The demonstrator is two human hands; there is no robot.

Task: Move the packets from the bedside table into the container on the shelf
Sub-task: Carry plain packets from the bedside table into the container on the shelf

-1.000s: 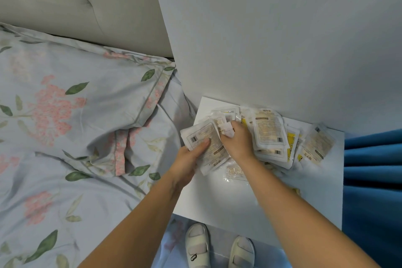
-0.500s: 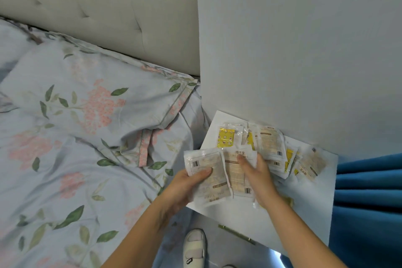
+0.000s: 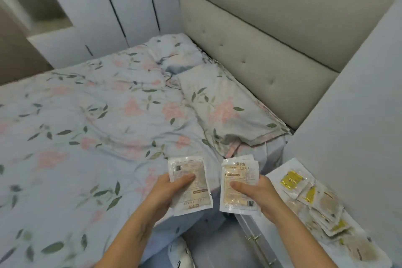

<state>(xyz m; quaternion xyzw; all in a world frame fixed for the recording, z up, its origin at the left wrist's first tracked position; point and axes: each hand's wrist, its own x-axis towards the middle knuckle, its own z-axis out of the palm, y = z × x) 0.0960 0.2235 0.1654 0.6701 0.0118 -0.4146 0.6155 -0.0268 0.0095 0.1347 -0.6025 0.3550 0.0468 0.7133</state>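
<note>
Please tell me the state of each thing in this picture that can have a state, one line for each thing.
left hand: grips one packet, thumb on top
left packet: held above the bed, print upside down
right hand: grips a few stacked packets
right packets: held upright, off the table
remaining packets: lying in an overlapping pile on the bedside table
pillow: lying on the bed, rumpled

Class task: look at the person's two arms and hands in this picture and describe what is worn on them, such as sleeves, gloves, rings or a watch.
Nothing is worn on either. The left hand and right hand are bare, with no gloves, and no rings show on the fingers in view. Both forearms are uncovered as far as the bottom edge of the picture: no sleeves or cuffs, and no watch or bracelet at either wrist.
</note>
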